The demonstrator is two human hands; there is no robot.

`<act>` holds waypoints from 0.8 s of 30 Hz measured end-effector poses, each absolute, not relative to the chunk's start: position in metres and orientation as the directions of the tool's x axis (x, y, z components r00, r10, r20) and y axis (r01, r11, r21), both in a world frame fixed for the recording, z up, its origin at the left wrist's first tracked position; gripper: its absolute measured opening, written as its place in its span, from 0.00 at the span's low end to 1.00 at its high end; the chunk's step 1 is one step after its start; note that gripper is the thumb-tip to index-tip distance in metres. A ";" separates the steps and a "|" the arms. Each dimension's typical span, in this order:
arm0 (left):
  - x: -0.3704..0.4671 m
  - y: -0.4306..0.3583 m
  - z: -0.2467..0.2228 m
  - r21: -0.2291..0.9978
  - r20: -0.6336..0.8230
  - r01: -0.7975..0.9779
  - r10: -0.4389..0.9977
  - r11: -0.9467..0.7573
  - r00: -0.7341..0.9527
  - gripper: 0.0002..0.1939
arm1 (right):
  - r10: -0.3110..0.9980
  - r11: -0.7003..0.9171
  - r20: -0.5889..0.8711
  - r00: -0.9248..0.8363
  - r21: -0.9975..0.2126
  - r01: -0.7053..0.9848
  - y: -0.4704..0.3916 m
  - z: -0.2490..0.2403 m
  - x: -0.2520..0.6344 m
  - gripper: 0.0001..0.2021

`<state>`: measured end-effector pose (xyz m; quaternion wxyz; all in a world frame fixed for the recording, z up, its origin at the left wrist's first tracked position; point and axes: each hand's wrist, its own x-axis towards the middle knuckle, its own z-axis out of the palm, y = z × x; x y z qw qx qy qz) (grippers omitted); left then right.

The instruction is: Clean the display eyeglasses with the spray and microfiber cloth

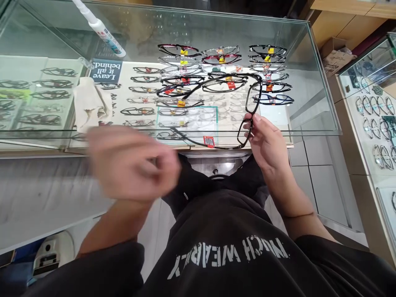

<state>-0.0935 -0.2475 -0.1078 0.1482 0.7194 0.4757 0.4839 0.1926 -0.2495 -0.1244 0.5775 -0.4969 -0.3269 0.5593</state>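
Right of centre, the right hand [269,142] is pinching the black glasses [254,98], opened out but not set down, over the glass counter [315,133]; left of centre, the blurred left hand [123,165] is hovering, its grip impossible to tell.

One head cam – worn up top, aimed fwd & steeply down; glass counter [139,27] viewed from above, black shirt [216,222] seen close – bottom ctr.
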 end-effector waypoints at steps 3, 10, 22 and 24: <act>-0.042 -0.274 -0.100 0.266 0.718 0.583 0.561 -0.768 0.412 0.14 | 0.968 -0.144 -0.198 0.153 -0.942 -0.304 -0.248 -0.127 0.181 0.20; -0.022 -0.257 -0.111 0.528 0.535 0.467 0.705 -0.710 0.467 0.04 | 0.950 -0.186 -0.279 0.143 -0.868 -0.460 -0.258 -0.128 0.175 0.16; -0.030 -0.241 -0.096 0.036 0.677 0.474 0.370 -0.880 0.636 0.07 | 0.933 -0.161 -0.294 0.207 -0.857 -0.490 -0.263 -0.115 0.182 0.11; -0.029 -0.239 -0.098 0.025 0.695 0.486 0.364 -0.874 0.620 0.08 | 0.929 -0.158 -0.299 0.219 -0.853 -0.498 -0.262 -0.116 0.184 0.11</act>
